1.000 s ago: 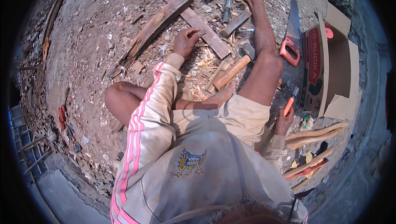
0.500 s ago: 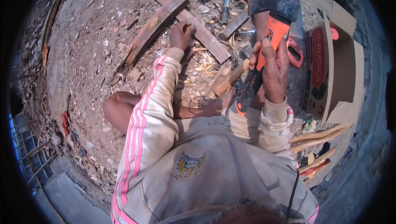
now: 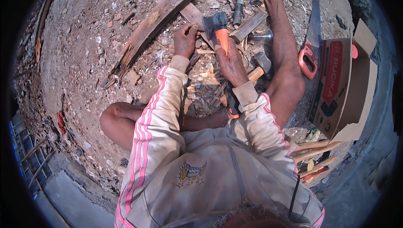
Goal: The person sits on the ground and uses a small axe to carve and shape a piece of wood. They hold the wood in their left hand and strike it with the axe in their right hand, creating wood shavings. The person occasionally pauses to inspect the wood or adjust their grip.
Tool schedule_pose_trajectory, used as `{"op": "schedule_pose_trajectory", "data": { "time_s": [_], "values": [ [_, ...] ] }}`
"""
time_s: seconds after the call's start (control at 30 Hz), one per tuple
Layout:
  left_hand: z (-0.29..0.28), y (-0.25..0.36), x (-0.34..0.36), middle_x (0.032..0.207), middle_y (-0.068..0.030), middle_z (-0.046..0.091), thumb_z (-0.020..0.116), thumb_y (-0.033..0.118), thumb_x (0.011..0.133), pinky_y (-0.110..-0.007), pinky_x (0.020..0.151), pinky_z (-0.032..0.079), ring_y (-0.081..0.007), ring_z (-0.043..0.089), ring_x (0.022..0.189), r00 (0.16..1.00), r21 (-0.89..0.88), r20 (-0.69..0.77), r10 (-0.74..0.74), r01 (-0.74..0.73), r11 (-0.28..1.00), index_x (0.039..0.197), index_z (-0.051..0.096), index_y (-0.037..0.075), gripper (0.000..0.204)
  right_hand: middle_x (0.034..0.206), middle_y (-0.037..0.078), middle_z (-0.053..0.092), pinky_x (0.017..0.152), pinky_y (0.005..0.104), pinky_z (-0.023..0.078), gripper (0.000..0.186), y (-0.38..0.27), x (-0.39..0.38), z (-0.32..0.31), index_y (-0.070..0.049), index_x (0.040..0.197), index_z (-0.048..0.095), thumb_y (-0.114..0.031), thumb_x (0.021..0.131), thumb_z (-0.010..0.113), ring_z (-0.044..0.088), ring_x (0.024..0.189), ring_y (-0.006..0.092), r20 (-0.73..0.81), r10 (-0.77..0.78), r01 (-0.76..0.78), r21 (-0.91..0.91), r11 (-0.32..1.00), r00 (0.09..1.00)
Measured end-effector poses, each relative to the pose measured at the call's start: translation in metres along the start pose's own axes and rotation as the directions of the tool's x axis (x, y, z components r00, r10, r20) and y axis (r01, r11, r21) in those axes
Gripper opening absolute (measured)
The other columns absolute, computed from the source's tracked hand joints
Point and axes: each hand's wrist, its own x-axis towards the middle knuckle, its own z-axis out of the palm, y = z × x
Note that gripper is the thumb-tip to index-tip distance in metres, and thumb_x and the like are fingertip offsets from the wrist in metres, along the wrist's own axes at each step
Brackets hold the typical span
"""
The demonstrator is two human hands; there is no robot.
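My right hand [image 3: 232, 65] is wrapped round the handle of an axe [image 3: 221, 39]. The handle is orange and black, and its black end reaches back near my lap. The dark axe head [image 3: 215, 21] is just right of my left hand [image 3: 186, 39], over the reddish plank [image 3: 194, 13]. My left hand is closed, with thumb and fingertips drawn together in a pinch; I cannot make out what is in it. Wood chips [image 3: 206, 75] lie scattered below both hands. Right of my right wrist is a hammer [image 3: 263, 62] with a wooden handle.
A weathered beam [image 3: 155, 28] crosses the plank on stony ground. Beyond my hands are a short wood block [image 3: 250, 26], a metal rod-like tool [image 3: 239, 3] and a clear glass [image 3: 262, 37]. Right of my leg lie a red-handled saw [image 3: 309, 60] and an open cardboard box [image 3: 336, 89].
My right hand has swung the axe left, bringing its head down close beside my left hand. My left hand stays nearly in place. My right leg shows more fully.
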Motion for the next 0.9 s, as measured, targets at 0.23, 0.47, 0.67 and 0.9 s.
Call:
{"op": "schedule_pose_trajectory", "data": {
  "time_s": [0.23, 0.47, 0.67, 0.9],
  "values": [
    [0.002, 0.0, -0.002, 0.096, -0.0064, 0.071, 0.067, 0.017, 0.1, -0.025, 0.071, 0.058, -0.0127, 0.07, 0.08, 0.982, -0.121, 0.0, -0.189, 0.187, 0.975, 0.11, 0.069, 0.0, 0.019, 0.091, 0.031, 0.064, 0.074, 0.0531, 0.048, 0.034, -0.011, -0.005, -0.004, 0.0, 0.119, 0.05, -0.029, 0.102, 0.056, 0.065, 0.088, 0.0503, 0.017, 0.026, -0.025, -0.057, 0.998, 1.0],
    [0.0, 0.001, -0.003, 0.093, -0.0053, 0.071, 0.068, 0.02, 0.1, -0.026, 0.07, 0.057, -0.0116, 0.069, 0.078, 0.989, 0.005, 0.077, -0.127, 0.127, 0.992, 0.102, 0.068, 0.001, 0.019, 0.084, 0.035, 0.064, 0.066, 0.0603, 0.047, 0.036, -0.044, 0.0, -0.006, -0.002, 0.127, 0.043, -0.022, 0.1, 0.057, 0.063, 0.082, 0.0555, -0.095, -0.193, 0.181, -0.12, 0.976, 0.977],
    [0.003, 0.002, -0.001, 0.09, -0.0036, 0.07, 0.066, 0.019, 0.101, -0.026, 0.071, 0.055, -0.0103, 0.067, 0.077, 0.99, 0.036, 0.075, -0.121, 0.118, 0.992, 0.1, 0.068, 0.001, 0.018, 0.082, 0.035, 0.063, 0.065, 0.0598, 0.047, 0.035, -0.021, 0.01, 0.0, -0.002, 0.126, 0.043, -0.021, 0.1, 0.057, 0.063, 0.08, 0.0557, 0.041, -0.05, 0.057, -0.212, 0.976, 0.998],
    [0.001, 0.006, -0.004, 0.088, -0.0028, 0.069, 0.065, 0.018, 0.101, -0.025, 0.072, 0.055, -0.01, 0.067, 0.078, 0.99, 0.044, 0.065, -0.127, 0.125, 0.991, 0.099, 0.068, 0.001, 0.017, 0.083, 0.035, 0.063, 0.065, 0.0592, 0.047, 0.032, -0.052, 0.005, -0.008, 0.0, 0.12, 0.044, -0.021, 0.1, 0.057, 0.063, 0.081, 0.0556, -0.119, -0.237, 0.227, -0.091, 0.97, 0.964]
  ]
}}
